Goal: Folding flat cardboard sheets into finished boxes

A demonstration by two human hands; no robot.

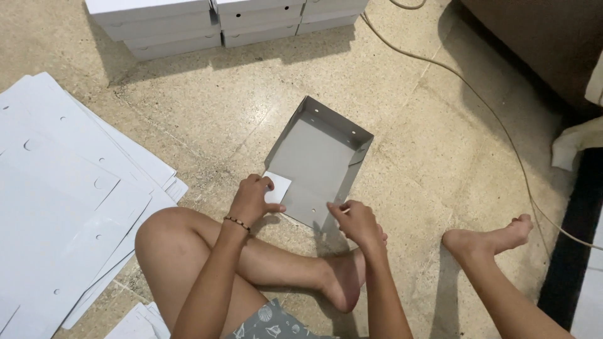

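Box [317, 164] sits half-folded on the floor right in front of my fingers, far wall and sides up, while my left hand [252, 199] pinches the near-left flap [277, 187] and my right hand [355, 221] grips the near-right corner, so I'd say only the near end is left.

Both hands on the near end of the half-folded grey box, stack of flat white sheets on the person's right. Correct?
Not quite. The head view shows the flat white sheets on the person's left. The rest holds: left hand and right hand are both on the near end of the half-folded grey box.
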